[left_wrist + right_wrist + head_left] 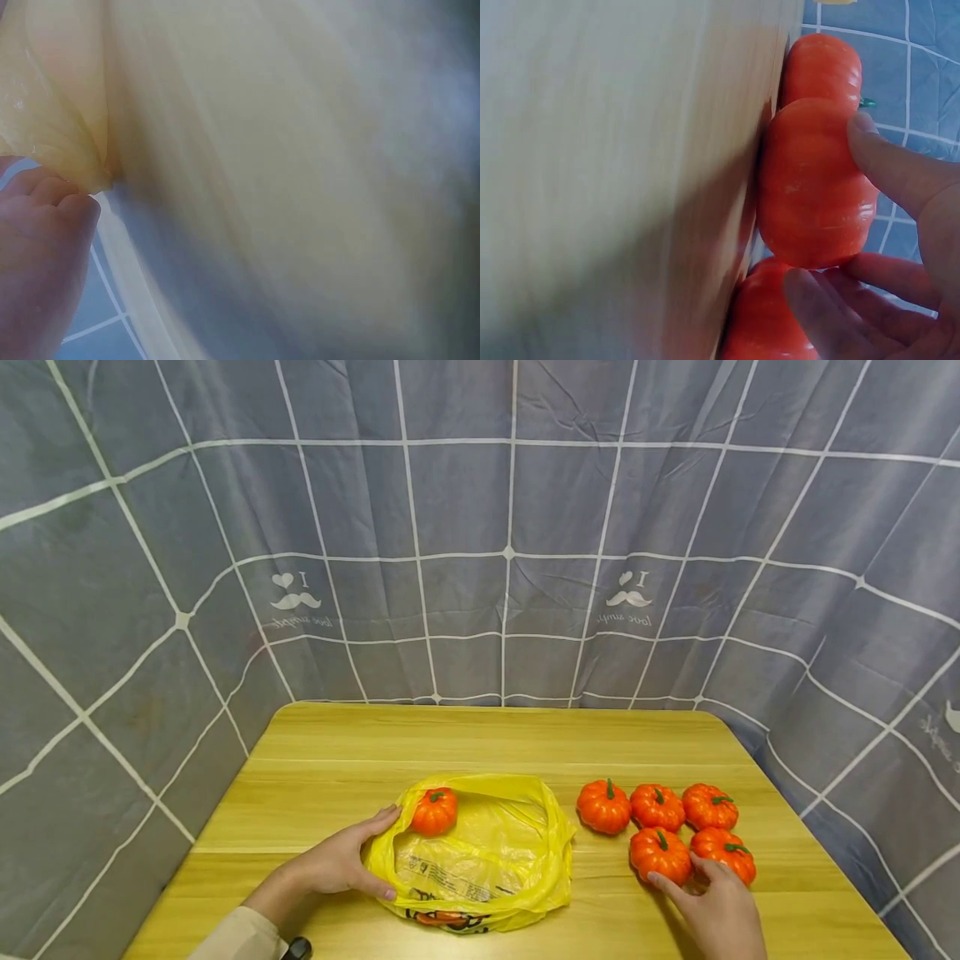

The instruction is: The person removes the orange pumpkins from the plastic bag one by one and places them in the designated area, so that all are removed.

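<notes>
A yellow plastic bag [525,906] lies with its mouth spread on the table, and a small orange pumpkin [434,812] sits inside at its left. My left hand [341,860] grips the bag's left rim, thumb toward the front and fingers farther back. In the left wrist view, curled fingers [56,202] meet the bag's plastic [52,105]. To the right, my right hand [716,906] holds the front-left pumpkin [660,854] of a group between thumb and fingers. The right wrist view shows the thumb on this pumpkin [817,187] and fingertips at its side.
Beside the held pumpkin is another pumpkin [724,852]. Behind them, a row has a left pumpkin [603,807], a middle pumpkin [657,807] and a right pumpkin [709,807]. A grey checked curtain [465,602] surrounds the wooden table [480,735].
</notes>
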A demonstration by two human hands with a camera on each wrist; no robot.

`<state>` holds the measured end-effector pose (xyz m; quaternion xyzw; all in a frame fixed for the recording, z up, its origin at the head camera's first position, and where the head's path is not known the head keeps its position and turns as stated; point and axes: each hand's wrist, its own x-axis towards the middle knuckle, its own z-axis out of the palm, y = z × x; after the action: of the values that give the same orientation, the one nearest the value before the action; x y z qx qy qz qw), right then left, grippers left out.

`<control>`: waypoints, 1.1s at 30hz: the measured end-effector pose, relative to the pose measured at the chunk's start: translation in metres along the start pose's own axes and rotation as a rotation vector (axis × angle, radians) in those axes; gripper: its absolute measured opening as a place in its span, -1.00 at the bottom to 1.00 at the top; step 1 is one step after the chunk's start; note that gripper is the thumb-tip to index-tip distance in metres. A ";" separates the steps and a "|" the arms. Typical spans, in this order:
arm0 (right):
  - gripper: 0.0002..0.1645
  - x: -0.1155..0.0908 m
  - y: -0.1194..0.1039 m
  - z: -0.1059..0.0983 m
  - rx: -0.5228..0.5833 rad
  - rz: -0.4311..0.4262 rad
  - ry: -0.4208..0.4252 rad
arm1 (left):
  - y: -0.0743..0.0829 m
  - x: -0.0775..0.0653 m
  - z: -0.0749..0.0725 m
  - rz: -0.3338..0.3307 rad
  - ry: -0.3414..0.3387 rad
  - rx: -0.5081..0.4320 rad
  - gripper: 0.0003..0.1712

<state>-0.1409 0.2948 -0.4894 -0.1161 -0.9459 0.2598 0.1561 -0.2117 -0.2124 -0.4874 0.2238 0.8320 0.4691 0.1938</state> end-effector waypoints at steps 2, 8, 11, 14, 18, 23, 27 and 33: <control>0.02 0.000 -0.001 -0.001 -0.026 -0.013 0.005 | 0.000 0.000 0.000 0.001 0.001 0.004 0.34; -0.04 -0.001 -0.013 0.002 0.047 -0.088 0.138 | -0.001 0.001 -0.001 0.000 0.001 -0.003 0.34; -0.05 0.000 -0.028 0.006 0.156 -0.136 0.196 | 0.000 0.001 -0.002 0.008 0.001 0.000 0.34; 0.01 0.001 -0.046 0.010 0.274 -0.110 0.147 | 0.001 0.000 -0.002 0.020 -0.001 0.000 0.33; 0.12 0.003 -0.071 0.016 0.392 -0.076 0.033 | 0.001 0.000 -0.001 0.014 -0.003 -0.013 0.33; 0.14 0.003 -0.098 0.034 0.448 -0.097 -0.060 | -0.001 0.000 0.000 0.002 -0.002 -0.014 0.34; 0.13 0.006 -0.117 0.055 0.489 -0.123 -0.125 | -0.001 0.000 0.000 0.012 -0.006 -0.006 0.33; 0.10 0.006 -0.141 0.085 0.578 -0.157 -0.215 | 0.001 0.000 -0.001 0.023 0.000 -0.002 0.33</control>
<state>-0.1967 0.1395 -0.4830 0.0348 -0.8500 0.5158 0.1014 -0.2115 -0.2125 -0.4860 0.2332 0.8289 0.4721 0.1888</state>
